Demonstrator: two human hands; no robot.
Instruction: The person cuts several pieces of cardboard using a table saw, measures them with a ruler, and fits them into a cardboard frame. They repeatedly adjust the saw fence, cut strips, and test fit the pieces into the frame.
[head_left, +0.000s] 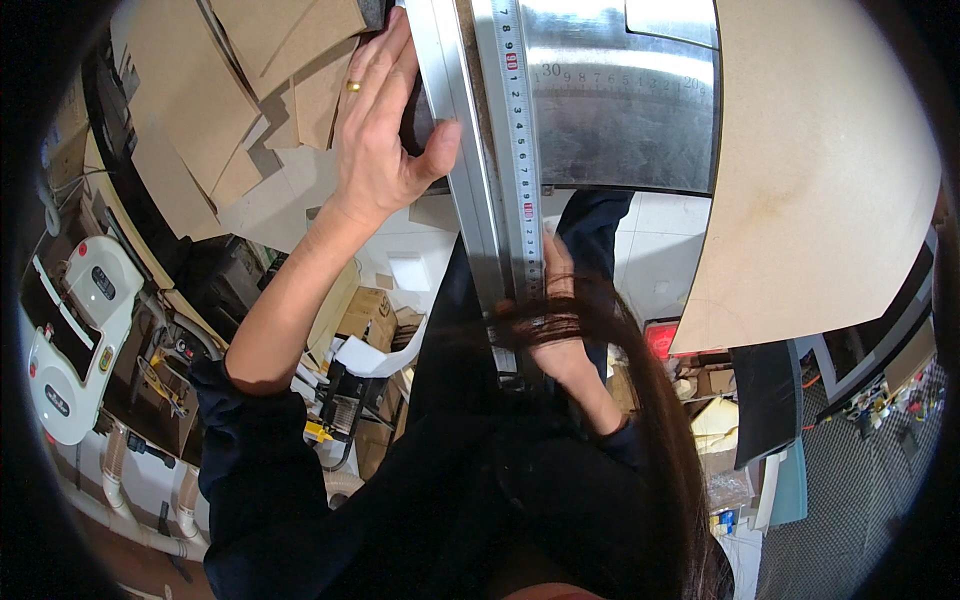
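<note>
A long aluminium rail (450, 112) runs from the top of view toward my body. Along its right side lies a metal ruler (517, 135) with black and red numbers. My left hand (382, 127), wearing a ring, lies flat beside the rail with fingers stretched forward and the thumb at the rail's edge. Near the rail's close end, my right hand (559, 322) grips the rail and ruler from the right. Strands of long hair cover part of that hand. Right of the ruler is a shiny metal machine table (622, 142) with an engraved scale.
A large tan board (802, 172) borders the metal table on the right. Brown board pieces (195, 127) lie at upper left. A white twin-lobed machine (86, 337) stands at far left. Below, a cardboard box (367, 315) sits on the floor, and a red object (660, 339) is at right.
</note>
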